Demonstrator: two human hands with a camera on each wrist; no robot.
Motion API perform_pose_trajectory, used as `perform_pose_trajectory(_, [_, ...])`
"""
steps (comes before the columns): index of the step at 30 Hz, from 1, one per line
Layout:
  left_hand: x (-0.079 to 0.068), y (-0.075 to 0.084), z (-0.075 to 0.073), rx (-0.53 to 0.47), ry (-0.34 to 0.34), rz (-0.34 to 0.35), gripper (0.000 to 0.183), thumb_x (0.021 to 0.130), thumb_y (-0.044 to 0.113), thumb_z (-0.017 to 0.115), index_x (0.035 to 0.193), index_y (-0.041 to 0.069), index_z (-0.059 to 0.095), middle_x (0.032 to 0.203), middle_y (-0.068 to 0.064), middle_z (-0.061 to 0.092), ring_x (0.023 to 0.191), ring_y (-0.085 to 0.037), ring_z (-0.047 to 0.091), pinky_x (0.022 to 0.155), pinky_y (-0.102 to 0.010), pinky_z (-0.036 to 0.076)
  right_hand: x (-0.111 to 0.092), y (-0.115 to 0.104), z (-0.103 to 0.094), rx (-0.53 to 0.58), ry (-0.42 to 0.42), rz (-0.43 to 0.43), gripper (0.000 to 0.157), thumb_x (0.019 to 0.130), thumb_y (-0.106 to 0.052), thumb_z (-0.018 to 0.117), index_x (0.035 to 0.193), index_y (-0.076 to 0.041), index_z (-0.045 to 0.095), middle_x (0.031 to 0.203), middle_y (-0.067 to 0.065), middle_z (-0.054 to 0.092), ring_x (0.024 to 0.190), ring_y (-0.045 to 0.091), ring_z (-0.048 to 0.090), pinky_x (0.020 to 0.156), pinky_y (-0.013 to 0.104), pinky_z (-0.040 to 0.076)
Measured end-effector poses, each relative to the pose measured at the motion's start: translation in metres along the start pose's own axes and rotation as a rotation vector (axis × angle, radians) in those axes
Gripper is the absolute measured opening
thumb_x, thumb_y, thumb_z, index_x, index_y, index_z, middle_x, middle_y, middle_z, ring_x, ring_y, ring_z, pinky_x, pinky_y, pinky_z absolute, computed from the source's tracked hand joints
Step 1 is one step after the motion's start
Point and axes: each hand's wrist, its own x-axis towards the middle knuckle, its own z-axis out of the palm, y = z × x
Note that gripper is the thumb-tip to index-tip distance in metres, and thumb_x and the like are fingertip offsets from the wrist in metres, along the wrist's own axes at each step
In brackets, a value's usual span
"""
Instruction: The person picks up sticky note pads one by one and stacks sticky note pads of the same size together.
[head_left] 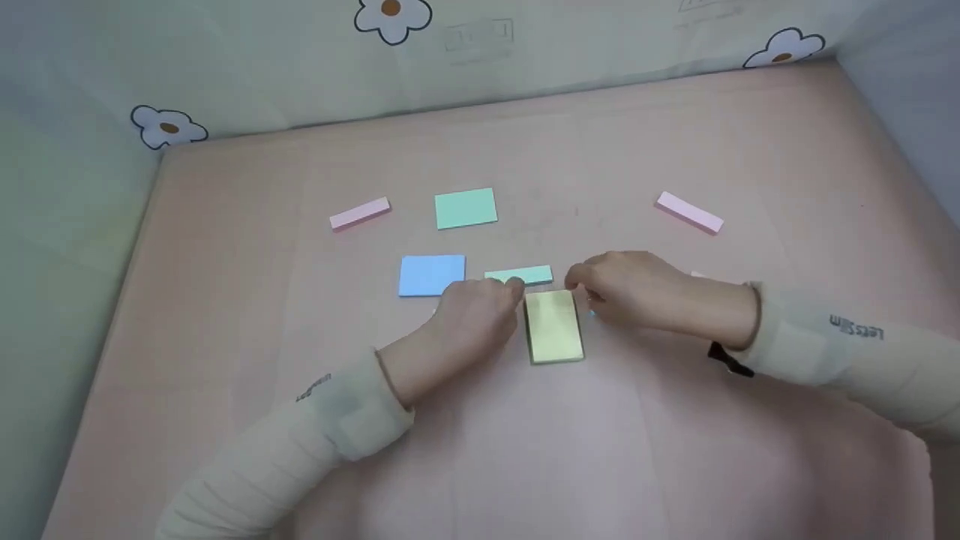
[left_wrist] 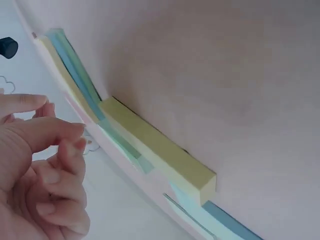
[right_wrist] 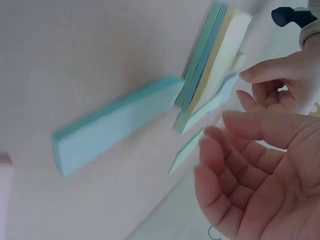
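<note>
Stack (head_left: 554,328) lies flat on the bench (head_left: 495,480) between the two hands; the right wrist view shows its layers as green, blue and yellow from the bench up. Left hand (head_left: 480,313) is near its far left corner, right hand (head_left: 626,289) near the far right — hands apart, fingers loosely curled, nothing visible in either grasp; contact with the stack cannot be confirmed. Green strip (head_left: 537,274) lies just beyond the stack, yellow block (left_wrist: 160,147) on the left hand's side, blue block (right_wrist: 117,125) on the right's. Main risk, as judged: the layers look simply laid on one another, so a one-sided push could shear them out of line. Second risk — a low wrist or sleeve (head_left: 817,334) could sweep a neighbouring block, since both forearms cross the pieces.
</note>
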Motion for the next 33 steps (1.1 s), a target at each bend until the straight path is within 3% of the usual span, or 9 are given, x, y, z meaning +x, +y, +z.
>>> perform_pose_trajectory(5, [-0.014,0.014,0.001,-0.261,-0.124,-0.023,0.016,0.082,0.005,0.054,0.097,0.003,0.059,0.071,-0.007,0.061,0.054,-0.012,0.044,0.046,-0.022,0.036,-0.015,-0.007,0.011,0.067,-0.059,-0.050,0.024,0.071,0.006,0.055,0.092,-0.004,0.060,0.061,-0.004,0.051,0.056,0.011,0.043,0.052,0.023,0.037])
perform_pose_trajectory(10, [-0.018,0.023,0.008,-0.366,-0.183,-0.041,0.024,0.078,0.009,0.063,0.100,0.005,0.055,0.074,-0.006,0.059,0.058,-0.012,0.046,0.049,-0.021,0.037,-0.018,-0.015,0.024,0.122,-0.088,0.028,0.016,0.071,0.002,0.052,0.079,-0.011,0.055,0.058,-0.003,0.046,0.054,0.012,0.040,0.048,0.022,0.032])
perform_pose_trajectory(18, [-0.015,0.027,0.018,-0.375,-0.158,-0.058,0.022,0.076,0.005,0.064,0.096,0.005,0.053,0.070,-0.003,0.057,0.057,-0.011,0.044,0.048,-0.021,0.036,-0.017,-0.017,0.031,0.169,-0.100,0.049,0.016,0.070,0.002,0.054,0.073,-0.012,0.049,0.056,-0.003,0.041,0.055,0.013,0.037,0.050,0.022,0.029])
perform_pose_trajectory(26, [-0.014,0.027,0.017,-0.377,-0.202,-0.084,0.021,0.075,0.004,0.065,0.093,0.007,0.054,0.077,-0.005,0.062,0.063,-0.014,0.047,0.056,-0.025,0.040,-0.015,-0.020,0.032,0.159,-0.100,0.061,0.014,0.070,0.000,0.059,0.073,-0.011,0.051,0.057,-0.002,0.045,0.055,0.014,0.039,0.049,0.023,0.031])
perform_pose_trajectory(33, [-0.014,0.028,0.018,-0.397,-0.233,-0.080,0.018,0.078,0.003,0.063,0.093,0.007,0.054,0.076,-0.005,0.061,0.062,-0.013,0.047,0.054,-0.022,0.039,-0.014,-0.022,0.034,0.151,-0.093,0.024,0.013,0.071,0.003,0.060,0.075,-0.007,0.054,0.058,0.000,0.049,0.054,0.014,0.039,0.050,0.022,0.033])
